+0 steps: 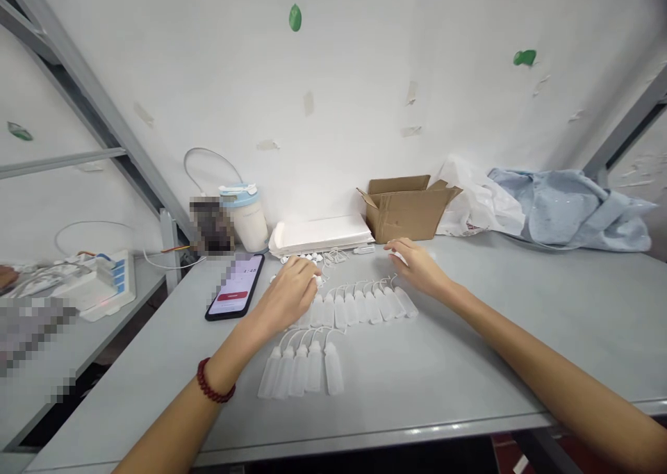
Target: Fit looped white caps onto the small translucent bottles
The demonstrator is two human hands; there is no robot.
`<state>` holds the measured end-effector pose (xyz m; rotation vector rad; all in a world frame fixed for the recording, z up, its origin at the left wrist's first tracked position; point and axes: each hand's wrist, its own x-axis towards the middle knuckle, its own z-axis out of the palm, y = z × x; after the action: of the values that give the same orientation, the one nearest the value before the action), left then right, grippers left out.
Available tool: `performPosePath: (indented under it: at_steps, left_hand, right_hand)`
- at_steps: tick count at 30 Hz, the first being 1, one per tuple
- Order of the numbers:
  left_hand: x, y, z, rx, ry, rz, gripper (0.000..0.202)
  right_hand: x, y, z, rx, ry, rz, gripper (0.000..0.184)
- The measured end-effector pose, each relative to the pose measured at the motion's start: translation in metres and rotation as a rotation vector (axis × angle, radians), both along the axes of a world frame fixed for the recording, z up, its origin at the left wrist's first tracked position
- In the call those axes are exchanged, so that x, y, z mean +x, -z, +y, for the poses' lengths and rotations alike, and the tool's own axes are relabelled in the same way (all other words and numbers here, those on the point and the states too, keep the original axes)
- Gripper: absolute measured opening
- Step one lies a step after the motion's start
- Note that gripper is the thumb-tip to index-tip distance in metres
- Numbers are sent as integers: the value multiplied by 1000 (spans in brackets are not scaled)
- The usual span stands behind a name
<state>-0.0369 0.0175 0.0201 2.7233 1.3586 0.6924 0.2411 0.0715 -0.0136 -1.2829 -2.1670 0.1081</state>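
Observation:
My left hand (292, 288) is curled above the left end of a row of translucent white bottle-like pieces (375, 307), each with a thin curved white tube or lead at its top. Something small and white shows at its fingertips, too small to name. My right hand (417, 265) is beyond the row's right end, fingers bent and thumb near the index finger, with a bit of white between them that I cannot make out. Nearer to me lies a second, shorter group of the same pieces (298, 373). Small white parts (311, 257) lie behind my left hand, partly hidden by it.
A phone (235, 286) lies left of my left hand. Along the wall stand a lidded cup (249, 220), a white paper stack (323, 232), an open cardboard box (404, 213), a white plastic bag (476, 199) and blue cloth (573, 210). A power strip (112, 290) sits on the left table.

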Motion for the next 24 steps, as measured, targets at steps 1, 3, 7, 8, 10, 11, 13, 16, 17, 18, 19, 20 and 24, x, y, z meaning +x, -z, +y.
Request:
performPosePath:
  at_steps: [1, 3, 7, 8, 10, 11, 13, 16, 17, 18, 19, 20, 24]
  left_hand:
    - [-1, 4, 5, 13, -5, 0, 23]
    - [0, 11, 16, 17, -7, 22, 26]
    - [8, 16, 40, 14, 22, 89, 29]
    - [11, 16, 46, 15, 33, 103, 29]
    - [17, 14, 57, 18, 52, 140, 28]
    - [20, 14, 62, 19, 60, 159, 28]
    - [26, 12, 70, 22, 72, 198, 28]
    - [32, 13, 77, 28, 83, 250, 27]
    - [33, 13, 79, 32, 86, 267, 27]
    - [34, 14, 80, 37, 88, 283, 26]
    - [35, 15, 82, 42, 90, 297, 25]
    - [36, 16, 83, 48, 90, 308, 24]
    - [37, 20, 88, 61, 82, 332, 21]
  right_hand:
    - [2, 1, 4, 1, 1, -22, 24]
    - [5, 2, 11, -3, -12, -69, 26]
    - [1, -1, 24, -18, -67, -178, 30]
    - [-1, -3, 27, -21, -78, -204, 31]
    - [-7, -6, 32, -26, -93, -254, 32]
    - [-10, -8, 34, -29, -99, -279, 33]
    - [-17, -10, 37, -34, -100, -329, 35]
    - [-25, -10, 42, -35, -87, -398, 36]
    - [-27, -9, 43, -33, -83, -418, 37]
    - [-28, -8, 45, -31, -81, -437, 37]
    - [-30, -7, 46, -29, -80, -455, 36]
    - [-31, -6, 46, -26, -79, -472, 36]
    - [-33, -6, 47, -16, -68, -527, 35]
